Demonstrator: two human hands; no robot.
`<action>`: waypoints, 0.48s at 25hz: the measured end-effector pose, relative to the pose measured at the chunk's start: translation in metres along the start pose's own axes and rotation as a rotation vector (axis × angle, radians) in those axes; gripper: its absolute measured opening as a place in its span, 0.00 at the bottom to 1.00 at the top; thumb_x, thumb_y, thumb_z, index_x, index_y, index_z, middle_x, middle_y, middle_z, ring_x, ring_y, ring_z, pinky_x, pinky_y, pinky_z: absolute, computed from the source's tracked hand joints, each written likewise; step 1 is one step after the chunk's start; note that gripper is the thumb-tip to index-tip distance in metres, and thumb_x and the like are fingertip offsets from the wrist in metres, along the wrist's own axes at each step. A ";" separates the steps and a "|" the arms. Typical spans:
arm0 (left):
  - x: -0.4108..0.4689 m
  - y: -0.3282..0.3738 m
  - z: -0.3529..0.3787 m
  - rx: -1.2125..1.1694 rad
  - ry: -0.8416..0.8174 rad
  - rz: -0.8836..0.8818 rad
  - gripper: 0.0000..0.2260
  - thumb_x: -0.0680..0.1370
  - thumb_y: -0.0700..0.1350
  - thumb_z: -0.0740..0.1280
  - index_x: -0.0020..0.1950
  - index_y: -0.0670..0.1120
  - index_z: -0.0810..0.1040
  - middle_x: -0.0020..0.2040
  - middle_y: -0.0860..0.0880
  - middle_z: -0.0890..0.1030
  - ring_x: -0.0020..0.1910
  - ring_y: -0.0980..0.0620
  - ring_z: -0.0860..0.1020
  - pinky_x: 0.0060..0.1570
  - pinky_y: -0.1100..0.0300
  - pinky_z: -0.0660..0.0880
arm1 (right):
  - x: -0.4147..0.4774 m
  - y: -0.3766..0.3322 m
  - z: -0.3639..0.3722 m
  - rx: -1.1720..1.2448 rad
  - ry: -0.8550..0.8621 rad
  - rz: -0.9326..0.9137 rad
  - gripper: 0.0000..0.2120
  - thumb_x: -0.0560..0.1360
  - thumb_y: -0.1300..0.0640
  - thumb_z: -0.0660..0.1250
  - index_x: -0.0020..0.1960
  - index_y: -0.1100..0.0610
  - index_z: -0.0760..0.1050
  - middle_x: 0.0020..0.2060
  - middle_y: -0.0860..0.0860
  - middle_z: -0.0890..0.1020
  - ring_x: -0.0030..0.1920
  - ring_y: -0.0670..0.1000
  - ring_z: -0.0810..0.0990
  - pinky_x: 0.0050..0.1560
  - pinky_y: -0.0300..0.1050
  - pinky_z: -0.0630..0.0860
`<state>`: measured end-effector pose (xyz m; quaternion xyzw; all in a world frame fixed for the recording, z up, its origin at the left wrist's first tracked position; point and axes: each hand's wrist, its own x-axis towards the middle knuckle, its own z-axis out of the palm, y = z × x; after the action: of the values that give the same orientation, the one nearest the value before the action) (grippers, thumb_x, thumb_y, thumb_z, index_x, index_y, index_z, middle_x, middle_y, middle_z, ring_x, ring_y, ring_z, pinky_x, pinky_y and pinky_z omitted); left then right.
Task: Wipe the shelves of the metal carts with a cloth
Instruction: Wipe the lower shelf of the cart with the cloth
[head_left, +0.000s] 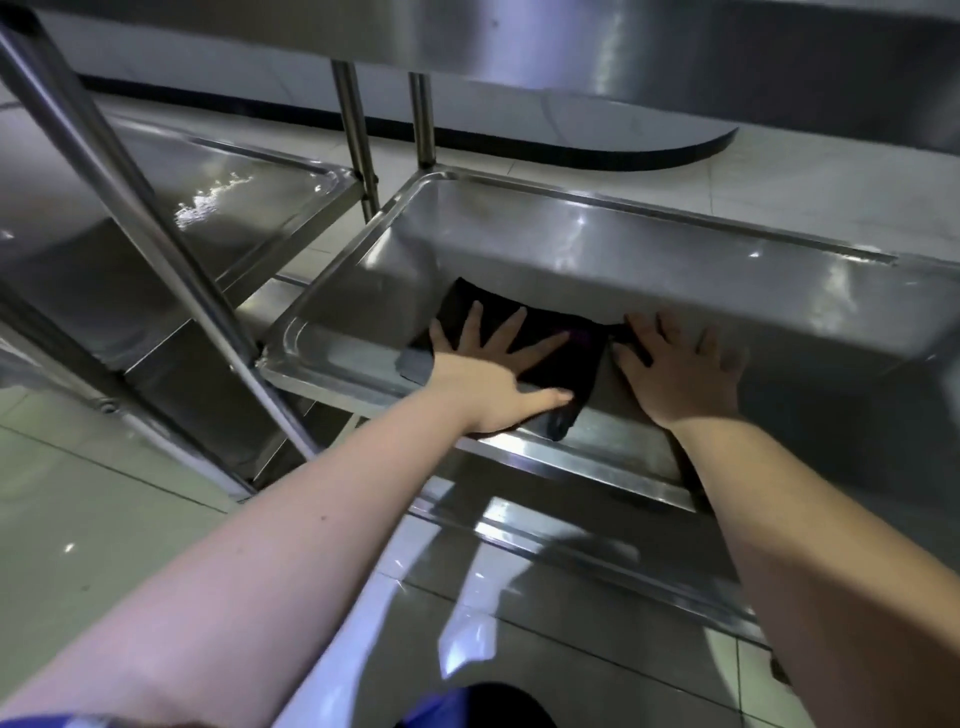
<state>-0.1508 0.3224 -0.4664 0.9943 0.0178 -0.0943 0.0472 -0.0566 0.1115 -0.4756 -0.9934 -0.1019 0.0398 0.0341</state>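
Dark cloth lies flat on the floor of the lower shelf of the right-hand metal cart, towards the shelf's left half and nearer the front rim than the back wall. Its near corner reaches almost to the front rim. A narrow end of it runs right, under the fingertips of the right hand.

The cloth's long axis looks to run left-right, along the shelf's length and slightly slanted. This is a judgement, as the left hand covers part of the outline. No clear "pointing" end apart from that right-hand strip.

Left hand is on top of the cloth, palm down, fingers straight and spread wide, pressing and not gripping. It is the nearer hand, in full contact. Right hand is just beside it on the right, also flat and spread. Its palm is on bare steel and only its fingertips touch the cloth's right end. It holds nothing.

The cloth is straight ahead of the person and below, under both outstretched forearms. Unwiped-looking steel extends mostly to the right and back, so the next stroke likely goes along the long axis to the right, left hand driving.

A second cart stands close on the left, with an upright post between. Tiled floor below.
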 end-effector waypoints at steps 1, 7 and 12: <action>-0.007 -0.020 -0.005 0.002 0.028 -0.029 0.34 0.62 0.82 0.40 0.67 0.80 0.38 0.80 0.59 0.42 0.78 0.40 0.37 0.67 0.27 0.37 | 0.000 0.002 -0.001 0.011 -0.005 -0.004 0.29 0.78 0.32 0.44 0.77 0.36 0.48 0.79 0.44 0.50 0.76 0.67 0.48 0.70 0.72 0.42; -0.035 -0.098 -0.021 0.012 -0.026 -0.437 0.34 0.66 0.81 0.41 0.70 0.77 0.36 0.80 0.55 0.40 0.77 0.34 0.41 0.69 0.28 0.41 | -0.002 -0.008 0.000 0.010 0.013 0.012 0.29 0.78 0.32 0.45 0.77 0.37 0.50 0.79 0.46 0.51 0.76 0.67 0.48 0.70 0.73 0.41; -0.020 0.040 0.006 0.001 0.009 -0.124 0.34 0.63 0.82 0.37 0.69 0.78 0.37 0.80 0.55 0.38 0.75 0.31 0.35 0.63 0.26 0.35 | -0.003 -0.004 -0.007 0.031 -0.073 -0.022 0.26 0.81 0.37 0.46 0.78 0.38 0.48 0.79 0.46 0.48 0.77 0.67 0.45 0.71 0.73 0.42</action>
<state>-0.1699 0.2817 -0.4650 0.9917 0.0798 -0.0926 0.0409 -0.0593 0.1145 -0.4679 -0.9895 -0.1131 0.0773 0.0460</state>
